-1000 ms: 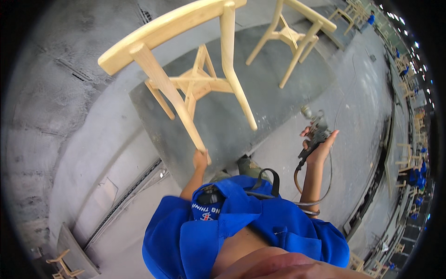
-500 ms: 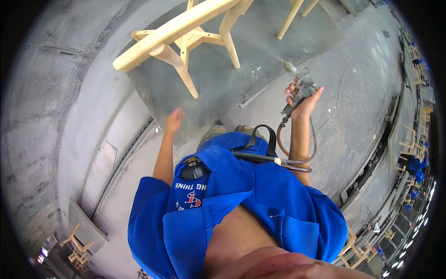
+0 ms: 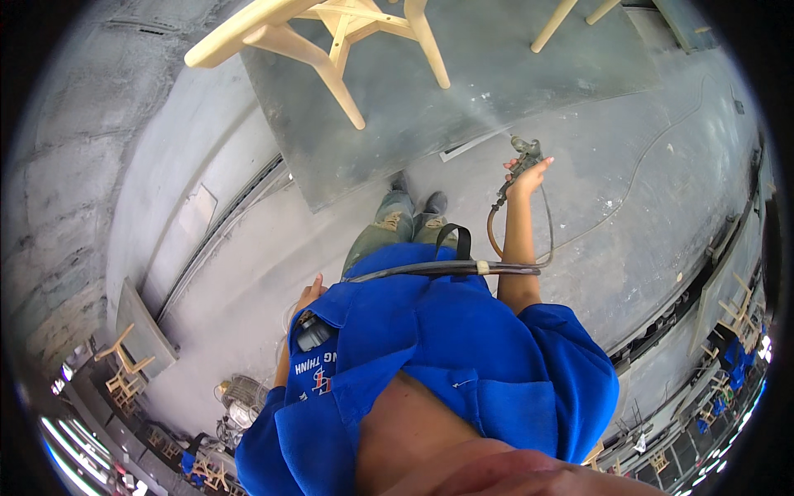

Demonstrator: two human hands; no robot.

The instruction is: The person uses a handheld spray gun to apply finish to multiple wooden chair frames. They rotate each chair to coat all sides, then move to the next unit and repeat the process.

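Observation:
My right hand [image 3: 530, 177] is wrapped round the grip of a spray gun [image 3: 527, 152], held out at the right. A pale mist [image 3: 490, 121] leaves its nozzle toward a wooden chair [image 3: 327, 70]. The pale, unpainted chair stands on a dark grey board [image 3: 389, 120], a good way from the gun, its upper part cut off by the picture's edge. Down at my left hip is my left hand [image 3: 312, 293], partly covered by my blue jacket; the visible fingers are stretched out and I see nothing in them. A hose [image 3: 494, 225] hangs from the gun.
Thicker hoses [image 3: 430, 269] cross my waist. Legs of another wooden piece [image 3: 552, 26] stand at the upper right. A thin line [image 3: 635, 183] trails over the floor. A grey wall [image 3: 70, 157] rises at left, and wooden chairs [image 3: 124, 376] stand at lower left.
My left hand has dropped back from near the chair to my hip. The spray gun stays in my right hand, still misting. My view has shifted, with the chair now higher and my boots showing.

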